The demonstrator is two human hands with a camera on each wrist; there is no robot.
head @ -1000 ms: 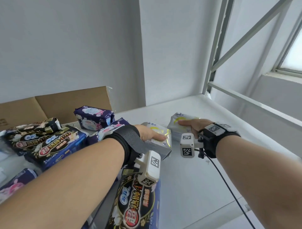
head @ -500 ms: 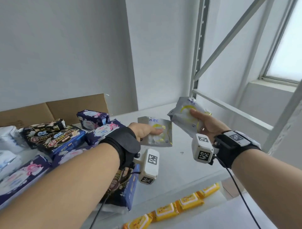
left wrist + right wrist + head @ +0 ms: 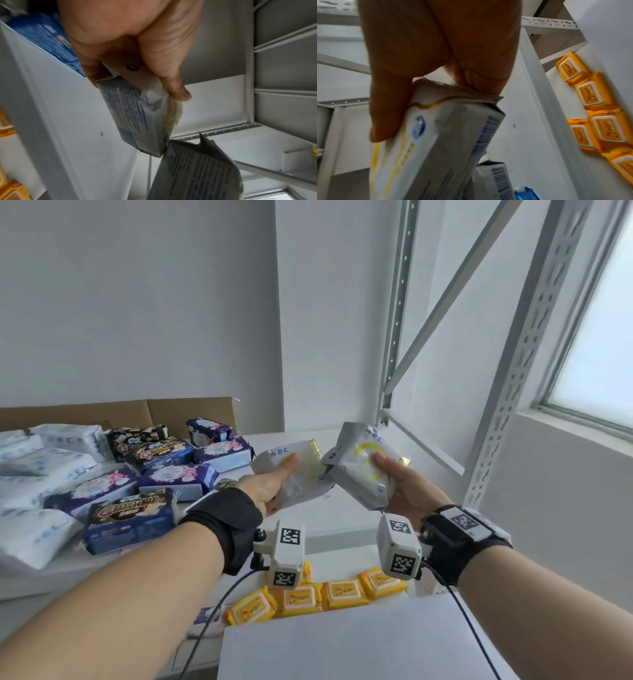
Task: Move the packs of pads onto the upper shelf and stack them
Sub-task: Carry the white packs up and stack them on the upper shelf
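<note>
Each hand carries one white ABC pad pack with a yellow ring, both lifted above the white shelf (image 3: 346,518). My left hand (image 3: 274,484) grips the left pack (image 3: 301,474), thumb on top; the left wrist view shows this pack (image 3: 142,119) pinched between thumb and fingers. My right hand (image 3: 394,474) grips the right pack (image 3: 359,463), tilted, its corner touching the left pack; in the right wrist view the pack (image 3: 433,142) fills the lower frame. Several more pad packs (image 3: 164,474), dark blue, purple and white, lie on the shelf's left half.
A cardboard box (image 3: 137,412) stands against the wall behind the packs. Several yellow wipe packs (image 3: 318,594) lie on the shelf below. Grey rack uprights and braces (image 3: 397,337) rise at the right, near a window. A white surface (image 3: 342,645) lies below my arms.
Both hands have lifted their white packs off the shelf and raised them, drawing them together until the corners touch. The view has pulled back, showing the lower shelf.
</note>
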